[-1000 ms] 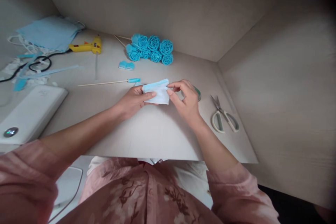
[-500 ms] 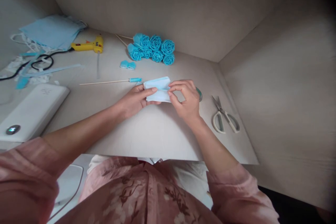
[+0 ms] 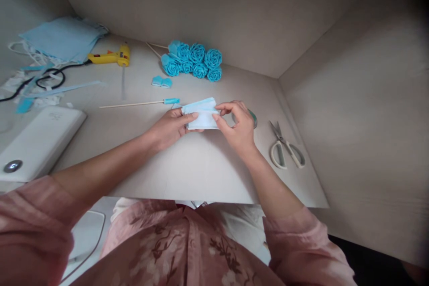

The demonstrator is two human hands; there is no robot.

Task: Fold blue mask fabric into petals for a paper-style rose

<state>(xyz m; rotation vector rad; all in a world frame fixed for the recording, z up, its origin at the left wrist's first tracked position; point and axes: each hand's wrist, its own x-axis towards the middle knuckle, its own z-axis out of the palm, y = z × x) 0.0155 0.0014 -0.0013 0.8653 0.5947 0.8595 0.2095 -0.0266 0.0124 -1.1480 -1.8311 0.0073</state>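
Sheet is hanging this side of the blue flowers, the left hand clamping it between thumb and fingers, the right hand seemingly pinching its opposite edge, and its upper fold is showing wider than a second ago, suggesting unfolding is progressing.

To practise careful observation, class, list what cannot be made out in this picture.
In the head view:
Round green object: mostly behind the right hand.
Left hand: most fingers hidden by the folded pale blue fabric sheet.
White box-shaped plastic device: display too small and blurred to read.
Black looped cable: far end cut off by the left edge.
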